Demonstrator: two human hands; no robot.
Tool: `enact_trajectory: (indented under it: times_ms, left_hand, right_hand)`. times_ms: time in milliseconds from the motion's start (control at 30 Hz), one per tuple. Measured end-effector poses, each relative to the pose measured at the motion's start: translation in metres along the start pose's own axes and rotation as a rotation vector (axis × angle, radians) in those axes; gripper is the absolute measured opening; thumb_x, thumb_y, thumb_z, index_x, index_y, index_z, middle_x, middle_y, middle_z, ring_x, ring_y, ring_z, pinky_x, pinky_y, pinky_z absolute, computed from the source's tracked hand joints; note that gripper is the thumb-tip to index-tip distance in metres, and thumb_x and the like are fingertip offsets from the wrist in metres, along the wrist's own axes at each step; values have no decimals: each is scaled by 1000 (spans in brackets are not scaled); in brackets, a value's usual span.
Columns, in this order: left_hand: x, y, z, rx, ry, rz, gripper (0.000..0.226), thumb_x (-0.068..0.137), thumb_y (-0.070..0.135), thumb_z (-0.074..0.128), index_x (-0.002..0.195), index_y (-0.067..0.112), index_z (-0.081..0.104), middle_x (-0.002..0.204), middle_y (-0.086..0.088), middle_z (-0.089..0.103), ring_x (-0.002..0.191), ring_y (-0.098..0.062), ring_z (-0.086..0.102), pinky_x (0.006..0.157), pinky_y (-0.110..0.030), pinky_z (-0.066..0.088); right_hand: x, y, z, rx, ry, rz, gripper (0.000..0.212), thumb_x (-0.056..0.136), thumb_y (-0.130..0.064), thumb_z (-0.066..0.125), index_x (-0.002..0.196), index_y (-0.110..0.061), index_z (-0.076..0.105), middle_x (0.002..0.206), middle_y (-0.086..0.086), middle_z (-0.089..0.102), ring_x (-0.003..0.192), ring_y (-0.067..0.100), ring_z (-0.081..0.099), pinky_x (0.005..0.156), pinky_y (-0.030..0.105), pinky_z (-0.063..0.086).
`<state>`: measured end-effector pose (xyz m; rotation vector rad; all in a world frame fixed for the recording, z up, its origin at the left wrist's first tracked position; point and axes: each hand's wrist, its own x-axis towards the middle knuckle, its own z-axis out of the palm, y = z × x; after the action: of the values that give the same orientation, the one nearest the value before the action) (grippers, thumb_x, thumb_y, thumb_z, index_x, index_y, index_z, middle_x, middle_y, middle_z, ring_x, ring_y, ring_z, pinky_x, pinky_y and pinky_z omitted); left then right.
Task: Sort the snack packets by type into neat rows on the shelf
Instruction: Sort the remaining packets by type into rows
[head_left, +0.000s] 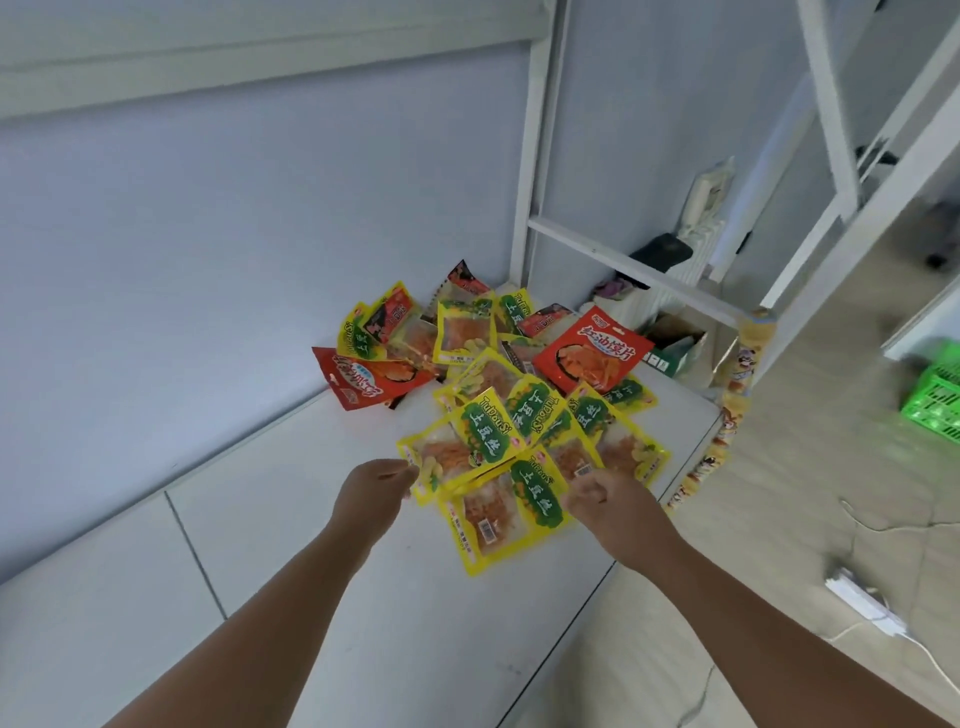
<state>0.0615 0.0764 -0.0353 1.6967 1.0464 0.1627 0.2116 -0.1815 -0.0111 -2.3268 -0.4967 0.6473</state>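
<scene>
Two hands reach out in front of you, both at the near edge of the heap of snack packets (524, 410). Your left hand (376, 488) has thumb and fingertips pinched on the left corner of a tilted yellow packet (457, 449), which overlaps the nearest yellow packet (493, 525). Your right hand (605, 501) has its fingers curled against that nearest packet's right edge, beside the green label. The blur keeps you from telling whether they actually hold it.

Everything lies on the white shelf top (249, 545), with the heap bunched toward its far right corner. Past your hands, more yellow packets overlap one another at all angles. A right-hand red packet (592, 353) lies on top of them, and a left-hand red packet (363, 382) lies close to the wall (208, 234). At the very back, a dark packet (465, 278) stands tilted near the white upright (530, 156).

On the floor to the right you have a white power strip (862, 603) and, farther off, a green crate (935, 395).
</scene>
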Motion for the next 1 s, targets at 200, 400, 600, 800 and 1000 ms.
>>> enact_trajectory:
  times_ms: [200, 400, 600, 800, 1000]
  left_hand:
    - [62, 19, 12, -304, 144, -203, 15, 95, 30, 71, 98, 15, 73, 96, -7, 74, 100, -25, 71, 90, -42, 58]
    - [105, 33, 17, -578, 334, -344, 12, 95, 19, 72, 101, 12, 65, 102, -5, 70, 100, -21, 70, 83, -36, 56]
    - [132, 47, 24, -771, 503, -415, 18, 90, 23, 78, 97, 20, 61, 98, -3, 74, 90, -16, 73, 76, -33, 59]
    - [150, 53, 39, -821, 565, -426, 19, 88, 22, 80, 91, 19, 62, 85, -1, 71, 69, -14, 67, 62, -28, 56]
    - [156, 60, 43, -688, 632, -364, 21, 83, 33, 84, 86, 25, 65, 85, 3, 73, 75, -15, 68, 61, -28, 52]
  right_hand:
    - [90, -3, -49, 164, 117, 83, 37, 92, -38, 69, 118, -11, 71, 94, 4, 74, 80, 18, 66, 73, 29, 50]
    - [167, 0, -79, 328, 186, 193, 33, 92, -39, 70, 73, -14, 59, 78, 6, 66, 70, 21, 61, 74, 39, 53]
    - [231, 12, -81, 579, 204, 391, 25, 85, -38, 78, 93, -23, 60, 94, -2, 66, 91, 23, 62, 89, 43, 54]
    - [254, 1, -71, 713, 253, 457, 30, 82, -25, 83, 80, -25, 53, 85, -4, 62, 77, 15, 58, 80, 36, 52]
    - [254, -18, -65, 699, 230, 274, 17, 81, -25, 83, 89, -24, 68, 95, -5, 74, 81, 11, 67, 69, 26, 50]
